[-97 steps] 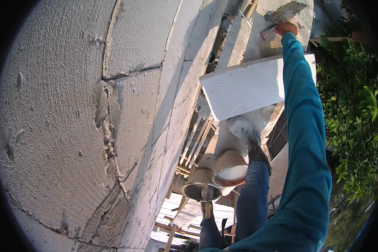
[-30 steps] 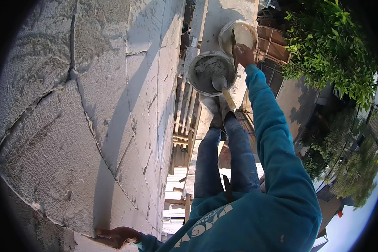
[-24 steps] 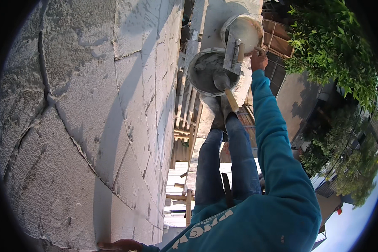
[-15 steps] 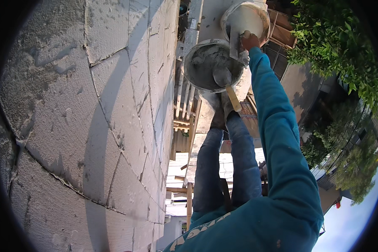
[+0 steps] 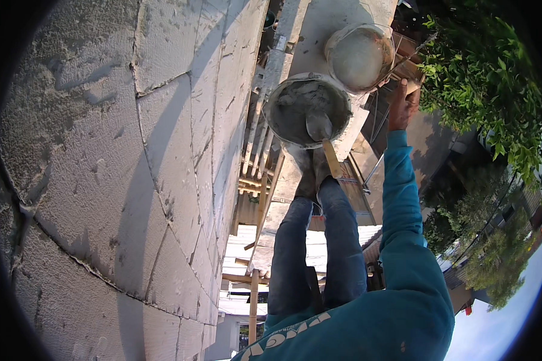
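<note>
My right hand [image 5: 403, 107] is raised at the right of the buckets, closed on a flat trowel [image 5: 411, 60] whose metal blade is seen nearly edge-on. Just left of it sits a white bucket [image 5: 333, 42] holding pale, cloudy liquid. Below that, a second bucket [image 5: 273, 115] holds grey mortar, with a rounded scoop trowel [image 5: 318, 126] resting in it, its wooden handle [image 5: 332, 157] hanging over the near rim. My left hand is out of the picture.
A pale block wall [image 5: 96, 180] with cracked joints fills the left. My legs and boots stand on a narrow concrete ledge [image 5: 307, 21] with bamboo poles [image 5: 256, 301] beside it. Leafy branches [image 5: 476, 78] and a drop to ground lie at the right.
My right hand has moved from over the white bucket out to the right, carrying the flat trowel. My left hand, earlier by the lower wall, has left view.
</note>
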`<control>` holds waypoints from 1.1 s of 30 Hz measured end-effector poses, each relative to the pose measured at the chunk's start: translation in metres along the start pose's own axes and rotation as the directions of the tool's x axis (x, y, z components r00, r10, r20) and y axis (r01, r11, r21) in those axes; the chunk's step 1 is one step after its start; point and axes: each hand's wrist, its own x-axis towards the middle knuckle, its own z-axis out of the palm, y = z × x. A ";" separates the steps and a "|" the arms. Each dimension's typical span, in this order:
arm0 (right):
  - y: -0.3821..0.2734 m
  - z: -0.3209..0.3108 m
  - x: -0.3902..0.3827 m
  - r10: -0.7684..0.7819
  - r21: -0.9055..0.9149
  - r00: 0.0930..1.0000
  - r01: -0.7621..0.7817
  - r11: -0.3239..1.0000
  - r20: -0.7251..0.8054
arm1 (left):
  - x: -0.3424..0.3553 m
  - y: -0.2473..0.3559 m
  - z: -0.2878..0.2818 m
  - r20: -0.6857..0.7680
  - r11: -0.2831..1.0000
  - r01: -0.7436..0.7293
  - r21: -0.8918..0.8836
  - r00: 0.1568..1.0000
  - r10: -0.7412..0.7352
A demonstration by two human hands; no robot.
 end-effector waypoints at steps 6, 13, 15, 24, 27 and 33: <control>0.155 0.093 0.046 0.078 -0.671 0.996 -0.022 0.741 0.054 | -0.003 0.007 0.000 -0.013 1.000 -0.019 0.011 1.000 0.019; 0.098 0.063 0.051 -0.012 -0.315 0.995 0.043 0.948 0.099 | 0.001 0.003 -0.008 -0.011 1.000 -0.015 0.010 1.000 0.015; 0.056 0.024 0.042 -0.041 -0.308 0.993 0.072 0.949 0.107 | 0.002 -0.001 -0.011 -0.007 1.000 0.009 0.010 1.000 -0.009; 0.083 -0.011 0.021 0.247 -0.598 0.918 -0.015 0.802 0.309 | 0.010 -0.005 -0.024 -0.010 0.997 0.080 0.021 0.997 -0.080; 0.118 0.036 0.025 0.318 -0.736 0.925 -0.066 0.673 0.208 | 0.014 -0.006 -0.035 -0.006 0.986 0.157 0.046 0.988 -0.157; 0.092 0.023 0.027 0.200 -0.724 0.875 0.215 0.656 0.441 | 0.012 -0.009 -0.041 0.032 0.968 0.240 -0.074 0.971 -0.238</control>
